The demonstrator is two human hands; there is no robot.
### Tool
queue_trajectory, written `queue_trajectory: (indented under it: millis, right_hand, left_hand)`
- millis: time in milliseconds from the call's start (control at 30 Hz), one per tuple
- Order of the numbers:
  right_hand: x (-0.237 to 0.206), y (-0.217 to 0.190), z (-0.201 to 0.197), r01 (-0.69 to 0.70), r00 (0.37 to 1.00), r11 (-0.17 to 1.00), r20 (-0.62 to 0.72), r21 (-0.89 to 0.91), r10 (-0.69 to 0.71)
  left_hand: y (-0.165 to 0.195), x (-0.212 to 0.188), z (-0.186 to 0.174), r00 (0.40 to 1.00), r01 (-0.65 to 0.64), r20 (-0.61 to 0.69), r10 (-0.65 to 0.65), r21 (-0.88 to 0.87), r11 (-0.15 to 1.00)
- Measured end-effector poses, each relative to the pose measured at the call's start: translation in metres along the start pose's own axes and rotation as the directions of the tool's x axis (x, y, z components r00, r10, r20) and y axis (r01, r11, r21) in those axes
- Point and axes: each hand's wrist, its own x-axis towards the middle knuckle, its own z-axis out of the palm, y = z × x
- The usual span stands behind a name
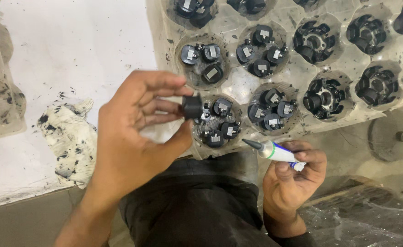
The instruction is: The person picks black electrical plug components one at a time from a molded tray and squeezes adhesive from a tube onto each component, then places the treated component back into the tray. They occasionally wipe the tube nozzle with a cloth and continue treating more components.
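The clear moulded tray (348, 59) holds black parts in round pockets above both hands. The left hand (133, 132) pinches one small black part (192, 106) at its fingertips. The right hand (293, 176) grips a white tube (277, 151); its long axis points nozzle-first up-left toward that part, near but apart.

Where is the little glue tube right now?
In the head view, the tube is in the right hand, low and right of centre, its grey tip pointing left, just below the clear tray of black parts.
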Motion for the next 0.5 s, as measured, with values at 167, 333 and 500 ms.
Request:
queue_trajectory:
  millis: [167, 333, 500]
  right_hand:
    - [-0.004, 0.001, 0.011, 0.049, 0.998, 0.999, 0.026, -0.018, -0.048]
    - [-0.001, 0.001, 0.026, 0.269, 0.951, 0.956, 0.188, -0.119, -0.245]
    - [0.001, -0.010, 0.032, 0.434, 0.885, 0.831, 0.335, -0.348, -0.322]
  left_hand:
    - [-0.018, -0.045, 0.004, 0.987, 0.130, -0.037, -0.156, -0.381, 0.915]
    - [-0.039, -0.063, 0.020, 0.986, 0.040, -0.146, -0.078, -0.247, 0.968]
    - [-0.044, -0.067, 0.022, 0.986, -0.018, -0.164, -0.029, -0.277, 0.961]
